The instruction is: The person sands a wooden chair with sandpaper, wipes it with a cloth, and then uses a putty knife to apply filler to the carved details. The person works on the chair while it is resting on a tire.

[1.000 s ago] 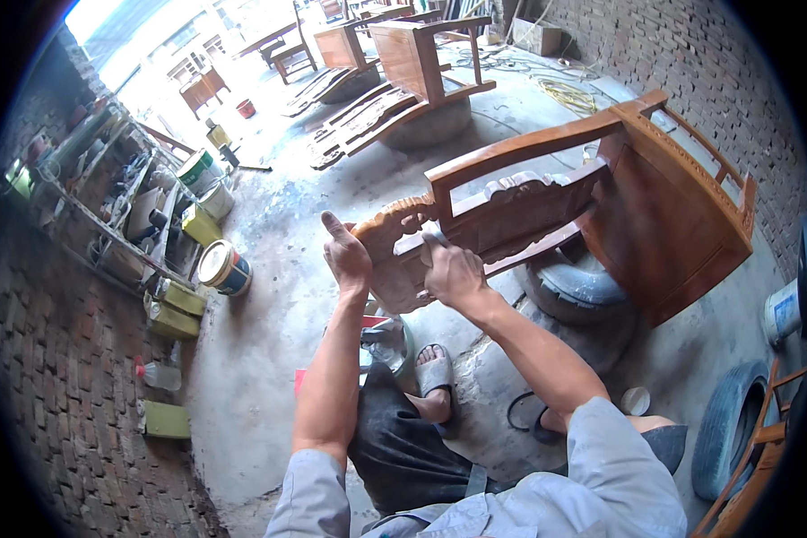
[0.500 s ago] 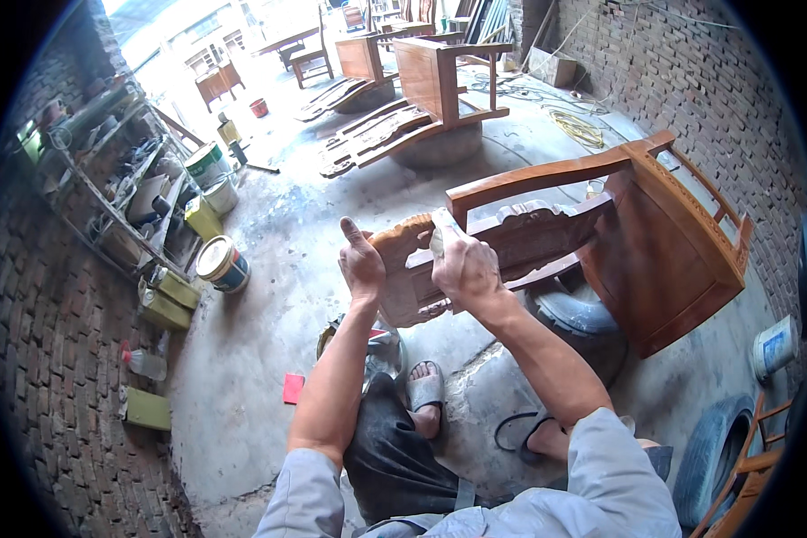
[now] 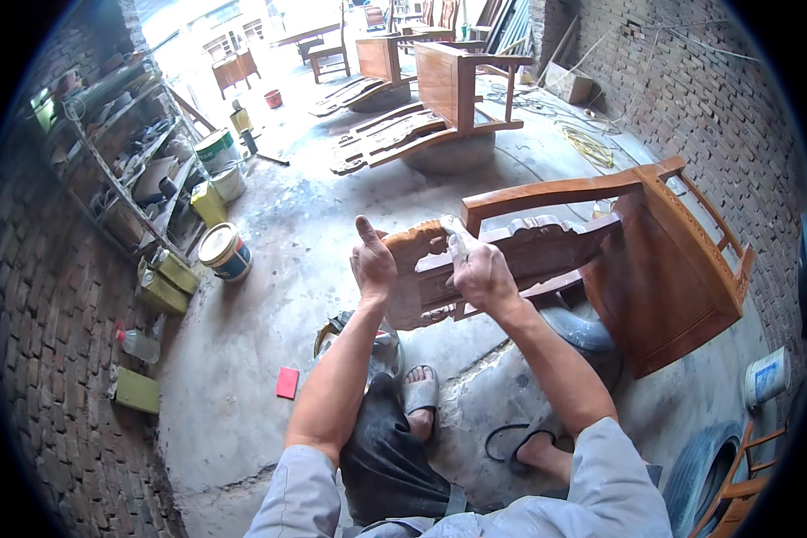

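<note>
A brown wooden chair (image 3: 663, 278) lies tipped over, its carved back (image 3: 547, 247) reaching toward me. My left hand (image 3: 373, 266) closes around the near end of the back, at the crest rail (image 3: 411, 247), with its thumb pointing up. My right hand (image 3: 484, 273) is closed and presses against the carved wood beside the rail's lighter, orange-brown edge. Something whitish shows at its fingertips; whether that is a thin piece in the grip or dust on the fingers, I cannot make out.
Beneath the chair is a tire (image 3: 576, 325). More tipped chairs (image 3: 444, 85) stand farther back. Paint buckets (image 3: 225, 252) and green cans (image 3: 167, 282) line the left, near a cluttered shelf (image 3: 121, 170). A red square (image 3: 287, 382) lies by my left forearm. Another tire (image 3: 704, 475) leans at the lower right.
The view has shifted slightly, so the chair appears a little lower and farther right. My right hand has moved slightly against the carved back; my left hand keeps its hold.
</note>
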`<state>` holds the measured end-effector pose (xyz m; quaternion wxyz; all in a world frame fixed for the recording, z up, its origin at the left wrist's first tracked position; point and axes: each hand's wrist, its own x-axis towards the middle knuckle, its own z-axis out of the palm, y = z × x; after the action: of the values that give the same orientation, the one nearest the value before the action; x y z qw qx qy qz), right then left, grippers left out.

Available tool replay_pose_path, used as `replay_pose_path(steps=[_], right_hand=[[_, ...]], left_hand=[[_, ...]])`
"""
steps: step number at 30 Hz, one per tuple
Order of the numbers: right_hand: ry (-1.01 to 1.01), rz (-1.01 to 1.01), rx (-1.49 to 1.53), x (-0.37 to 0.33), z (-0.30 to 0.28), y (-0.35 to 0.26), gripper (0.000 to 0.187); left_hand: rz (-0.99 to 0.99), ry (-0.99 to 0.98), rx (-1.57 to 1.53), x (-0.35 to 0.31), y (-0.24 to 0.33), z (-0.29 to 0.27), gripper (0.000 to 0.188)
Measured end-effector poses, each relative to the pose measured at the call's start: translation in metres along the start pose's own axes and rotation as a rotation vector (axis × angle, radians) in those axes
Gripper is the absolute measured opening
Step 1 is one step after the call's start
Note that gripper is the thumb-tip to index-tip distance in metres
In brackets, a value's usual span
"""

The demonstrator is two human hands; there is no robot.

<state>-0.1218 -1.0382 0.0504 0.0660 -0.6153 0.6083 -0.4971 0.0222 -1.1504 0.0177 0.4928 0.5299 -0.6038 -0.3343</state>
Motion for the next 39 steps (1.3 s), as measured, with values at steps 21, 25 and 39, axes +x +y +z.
replay_pose_path(steps=[21,25,39], right_hand=[[-0.209,-0.365,-0.4,0.019,0.03,-0.018,0.044],[-0.241,-0.361,-0.45,0.014,0.016,-0.026,0.049],[-0.25,-0.175,-0.496,0.012,0.044,-0.039,0.039]], left_hand=[[-0.066,-0.054,-0.278,0.004,-0.022,0.004,0.097],[-0.155,-0.119,-0.425,0.012,-0.057,-0.001,0.099],[-0.131,-0.146,-0.276,0.015,-0.062,0.01,0.095]])
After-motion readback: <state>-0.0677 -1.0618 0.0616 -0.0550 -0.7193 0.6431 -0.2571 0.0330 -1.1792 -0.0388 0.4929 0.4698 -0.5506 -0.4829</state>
